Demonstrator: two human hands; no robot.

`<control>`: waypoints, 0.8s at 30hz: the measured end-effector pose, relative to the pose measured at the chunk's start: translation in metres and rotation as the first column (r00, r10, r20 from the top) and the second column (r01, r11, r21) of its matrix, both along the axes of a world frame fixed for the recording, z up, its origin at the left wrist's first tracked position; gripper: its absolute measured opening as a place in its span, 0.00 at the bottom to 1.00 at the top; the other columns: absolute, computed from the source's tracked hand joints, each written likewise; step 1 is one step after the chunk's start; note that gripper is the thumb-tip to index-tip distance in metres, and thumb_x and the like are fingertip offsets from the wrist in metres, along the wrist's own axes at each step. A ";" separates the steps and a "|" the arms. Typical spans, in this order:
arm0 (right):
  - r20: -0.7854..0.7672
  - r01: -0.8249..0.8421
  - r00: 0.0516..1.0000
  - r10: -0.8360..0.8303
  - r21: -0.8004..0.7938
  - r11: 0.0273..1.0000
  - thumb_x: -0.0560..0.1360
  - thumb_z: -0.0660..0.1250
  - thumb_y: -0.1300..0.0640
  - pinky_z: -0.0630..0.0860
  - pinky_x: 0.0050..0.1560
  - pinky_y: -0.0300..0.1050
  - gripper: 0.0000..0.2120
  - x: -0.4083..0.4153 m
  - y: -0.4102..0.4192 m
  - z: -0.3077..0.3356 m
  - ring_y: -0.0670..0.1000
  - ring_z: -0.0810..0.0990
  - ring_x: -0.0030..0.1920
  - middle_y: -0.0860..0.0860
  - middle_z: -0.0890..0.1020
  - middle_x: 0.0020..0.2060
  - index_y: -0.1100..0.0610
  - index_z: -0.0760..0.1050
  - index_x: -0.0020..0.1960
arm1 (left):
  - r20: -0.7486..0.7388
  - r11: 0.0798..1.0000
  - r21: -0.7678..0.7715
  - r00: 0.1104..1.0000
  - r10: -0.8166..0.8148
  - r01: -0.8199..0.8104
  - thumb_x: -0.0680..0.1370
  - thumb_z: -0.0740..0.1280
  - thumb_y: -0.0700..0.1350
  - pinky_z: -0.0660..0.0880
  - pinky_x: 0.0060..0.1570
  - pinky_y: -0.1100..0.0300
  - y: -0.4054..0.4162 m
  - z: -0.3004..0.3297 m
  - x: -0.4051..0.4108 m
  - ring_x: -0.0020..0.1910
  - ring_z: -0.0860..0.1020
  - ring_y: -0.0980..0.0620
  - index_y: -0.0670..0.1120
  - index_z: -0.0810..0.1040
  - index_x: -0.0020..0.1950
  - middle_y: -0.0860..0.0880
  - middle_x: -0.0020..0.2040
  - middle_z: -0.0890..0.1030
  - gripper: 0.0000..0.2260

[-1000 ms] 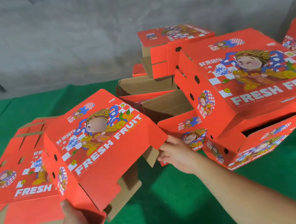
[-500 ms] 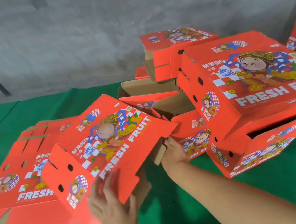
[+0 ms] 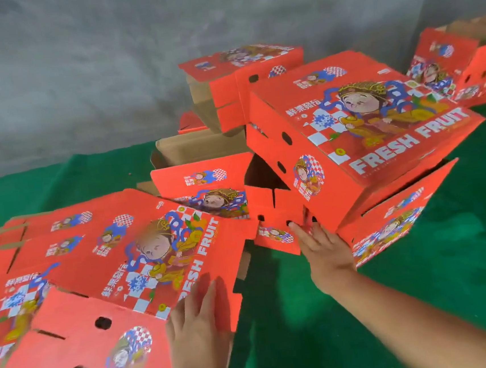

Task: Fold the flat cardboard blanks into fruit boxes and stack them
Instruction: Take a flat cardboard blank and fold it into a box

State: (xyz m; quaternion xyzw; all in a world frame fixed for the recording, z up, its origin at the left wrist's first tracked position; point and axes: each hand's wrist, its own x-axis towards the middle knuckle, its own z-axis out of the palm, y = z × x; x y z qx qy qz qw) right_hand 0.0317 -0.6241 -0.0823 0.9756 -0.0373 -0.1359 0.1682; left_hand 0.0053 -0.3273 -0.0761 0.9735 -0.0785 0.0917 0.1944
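Grey wall behind, green floor covering (image 3: 425, 299); left hand (image 3: 199, 330) flat, fingers straight, pressing red blank (image 3: 141, 253) near its right edge; right hand (image 3: 322, 247) fingers extended against corner of folded boxes pile (image 3: 349, 132); bare green between forearms.

Bare green cloth (image 3: 425, 299) lies open at the right front, a clear lane. Folded red fruit boxes (image 3: 349, 132) crowd the middle and back against the grey wall (image 3: 77, 81); flat blanks (image 3: 65, 260) cover the left side.
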 end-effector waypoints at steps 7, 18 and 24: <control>0.046 -0.048 0.998 0.051 -0.077 0.996 0.78 0.56 0.60 0.55 0.74 0.52 0.39 0.001 -0.017 0.004 0.56 0.50 0.75 0.45 0.28 0.79 0.53 0.40 0.84 | -0.106 0.991 0.121 0.994 -0.041 0.054 0.72 0.62 0.58 0.73 0.61 0.42 -0.008 -0.019 0.005 0.61 0.73 0.44 0.61 0.72 0.74 0.58 0.72 0.74 0.28; 0.031 -0.282 0.954 0.299 -0.249 0.926 0.81 0.55 0.61 0.67 0.63 0.54 0.20 0.004 -0.008 0.025 0.59 0.78 0.57 0.60 0.64 0.72 0.59 0.73 0.71 | -0.132 0.996 0.076 0.990 -0.040 0.050 0.60 0.82 0.56 0.72 0.56 0.47 -0.026 -0.017 -0.006 0.57 0.75 0.48 0.61 0.76 0.69 0.59 0.66 0.78 0.37; -0.172 -0.104 0.984 0.041 -0.379 0.920 0.76 0.55 0.66 0.70 0.62 0.52 0.28 0.017 0.026 0.031 0.60 0.79 0.59 0.70 0.57 0.77 0.62 0.67 0.76 | -0.144 0.995 0.072 0.988 -0.061 0.072 0.62 0.73 0.65 0.72 0.62 0.44 -0.026 -0.006 -0.008 0.62 0.74 0.47 0.62 0.73 0.73 0.61 0.70 0.75 0.38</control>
